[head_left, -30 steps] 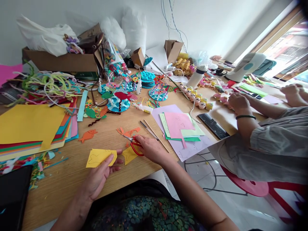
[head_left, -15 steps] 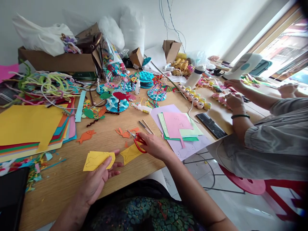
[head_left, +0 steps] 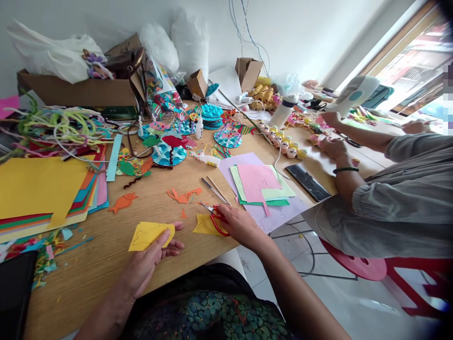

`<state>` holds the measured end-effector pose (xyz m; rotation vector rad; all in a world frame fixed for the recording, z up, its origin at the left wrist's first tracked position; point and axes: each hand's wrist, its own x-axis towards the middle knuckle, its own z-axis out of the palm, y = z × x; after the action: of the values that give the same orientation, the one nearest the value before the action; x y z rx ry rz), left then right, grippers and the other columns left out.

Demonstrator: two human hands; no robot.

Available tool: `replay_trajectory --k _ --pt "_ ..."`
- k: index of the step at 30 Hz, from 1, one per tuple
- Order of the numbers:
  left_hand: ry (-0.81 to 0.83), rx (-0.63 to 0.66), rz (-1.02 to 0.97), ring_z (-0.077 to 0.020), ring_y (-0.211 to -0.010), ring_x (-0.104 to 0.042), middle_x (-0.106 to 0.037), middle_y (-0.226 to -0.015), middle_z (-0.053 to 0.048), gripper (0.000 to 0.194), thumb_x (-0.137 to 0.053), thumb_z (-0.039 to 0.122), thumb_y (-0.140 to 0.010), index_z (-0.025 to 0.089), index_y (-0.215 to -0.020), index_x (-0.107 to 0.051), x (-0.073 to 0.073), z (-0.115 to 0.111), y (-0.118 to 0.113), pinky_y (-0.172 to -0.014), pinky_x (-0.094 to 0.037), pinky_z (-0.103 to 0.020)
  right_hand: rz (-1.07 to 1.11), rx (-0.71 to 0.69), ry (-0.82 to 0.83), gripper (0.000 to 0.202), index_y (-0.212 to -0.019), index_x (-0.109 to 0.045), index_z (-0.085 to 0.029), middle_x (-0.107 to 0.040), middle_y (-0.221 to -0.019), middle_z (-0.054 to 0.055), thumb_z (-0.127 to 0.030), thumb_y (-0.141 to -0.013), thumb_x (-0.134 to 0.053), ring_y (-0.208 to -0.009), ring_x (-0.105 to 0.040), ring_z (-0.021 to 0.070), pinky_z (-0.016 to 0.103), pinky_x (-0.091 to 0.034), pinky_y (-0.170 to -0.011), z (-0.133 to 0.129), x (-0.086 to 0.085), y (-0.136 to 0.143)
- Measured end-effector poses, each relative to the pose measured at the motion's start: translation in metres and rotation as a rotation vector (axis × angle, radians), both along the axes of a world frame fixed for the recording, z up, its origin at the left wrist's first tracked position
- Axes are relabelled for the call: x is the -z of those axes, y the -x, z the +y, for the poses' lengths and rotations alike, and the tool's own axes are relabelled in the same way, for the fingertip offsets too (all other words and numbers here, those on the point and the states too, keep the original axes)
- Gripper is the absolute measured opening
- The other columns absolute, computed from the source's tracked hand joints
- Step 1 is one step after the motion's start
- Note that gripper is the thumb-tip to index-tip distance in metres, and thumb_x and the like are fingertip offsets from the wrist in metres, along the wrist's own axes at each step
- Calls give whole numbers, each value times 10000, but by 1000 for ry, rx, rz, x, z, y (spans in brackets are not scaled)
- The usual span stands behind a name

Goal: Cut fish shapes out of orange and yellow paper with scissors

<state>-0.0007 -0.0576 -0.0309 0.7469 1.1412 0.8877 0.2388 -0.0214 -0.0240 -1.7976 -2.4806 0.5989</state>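
Between the thumb and fingers of my left hand (head_left: 150, 259) is a piece of yellow paper (head_left: 143, 236) with an outline drawn on it. My right hand (head_left: 246, 227) grips red-handled scissors (head_left: 218, 222), their blades pointing left. Under the scissors, a second yellow paper piece (head_left: 202, 225) lies on the table, partly hidden by my right hand. Beyond my hands are orange paper scraps (head_left: 184, 194) and, further left, an orange paper fish (head_left: 123, 202). A pen (head_left: 211, 188) and a thin wooden stick lie just past the scissors.
Stacked coloured paper (head_left: 38, 184) and cut scraps (head_left: 49, 257) cover the left side. Blue decorated discs (head_left: 170, 155) stand at the back. Pink and green sheets (head_left: 258, 179) and a phone (head_left: 307, 182) lie to the right, where a co-worker's hands (head_left: 334, 146) handle small items.
My right hand has moved right with the scissors, and the yellow piece beneath has slid right with it. My left hand, still holding its yellow paper, has shifted slightly right.
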Motion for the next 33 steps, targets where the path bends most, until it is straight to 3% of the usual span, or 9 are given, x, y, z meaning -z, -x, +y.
replay_trajectory --k 6,10,12,14,19,24,28,31,33 --pt "6 -17 -59 -247 -1006 -622 -692 -1119 -121 363 -706 402 -723 151 -986 -723 0 22 -5 -834 -513 -323 -9 267 -88 233 -1103 -549 -180 -662 -1057 107 -210 -899 -440 -854 -630 221 260 -332 -595 -3 -5 -27" --pt "49 -17 -90 -251 -985 -634 -718 -1034 -127 353 -740 366 -684 124 -940 -729 4 40 -13 -865 -498 -346 136 388 -135 169 -999 -551 -176 -663 -848 63 -200 -852 -472 -716 -584 182 243 -316 -571 0 -13 -23" --pt "19 -29 -82 -250 -978 -634 -716 -1025 -124 324 -750 338 -668 117 -905 -731 4 49 -19 -842 -503 -343 243 332 -99 127 -939 -540 -178 -622 -724 17 -196 -834 -471 -612 -530 148 227 -300 -533 6 -13 -15" --pt "-28 -62 -63 -247 -978 -628 -718 -994 -118 285 -749 316 -664 115 -866 -732 2 59 -24 -806 -505 -326 290 276 -77 107 -896 -536 -174 -616 -737 15 -169 -802 -485 -605 -514 133 218 -299 -531 16 -12 -4" --pt "-157 -191 -70 -227 -920 -635 -719 -902 -94 250 -727 313 -683 113 -833 -722 -5 70 -20 -760 -502 -304 162 132 -4 118 -903 -557 -183 -650 -802 59 -250 -855 -473 -673 -560 166 236 -302 -541 48 -3 20" --pt "-144 -236 -116 -182 -742 -653 -719 -811 -75 227 -708 299 -703 106 -823 -714 -5 66 -8 -691 -509 -279 139 92 -3 121 -930 -566 -173 -659 -884 96 -233 -845 -505 -749 -583 192 250 -310 -569 71 -6 41" --pt "-125 -225 -118 -188 -769 -659 -722 -798 -71 212 -701 287 -715 108 -829 -710 -5 59 -6 -707 -523 -282 146 105 -40 149 -966 -555 -166 -646 -868 79 -196 -856 -459 -730 -562 171 245 -293 -565 67 -18 43" --pt "-88 -211 -118 -200 -803 -663 -726 -850 -83 223 -698 281 -721 109 -862 -709 -6 55 -6 -704 -528 -289 155 104 -48 112 -890 -554 -172 -618 -763 47 -209 -860 -452 -646 -522 151 243 -272 -535 50 -21 38" --pt "-72 -210 -130 -188 -778 -660 -725 -848 -84 216 -701 268 -716 105 -858 -711 -6 55 -6 -680 -525 -277 210 33 -6 103 -833 -548 -178 -600 -739 33 -224 -865 -462 -626 -499 136 233 -278 -537 38 -19 34"
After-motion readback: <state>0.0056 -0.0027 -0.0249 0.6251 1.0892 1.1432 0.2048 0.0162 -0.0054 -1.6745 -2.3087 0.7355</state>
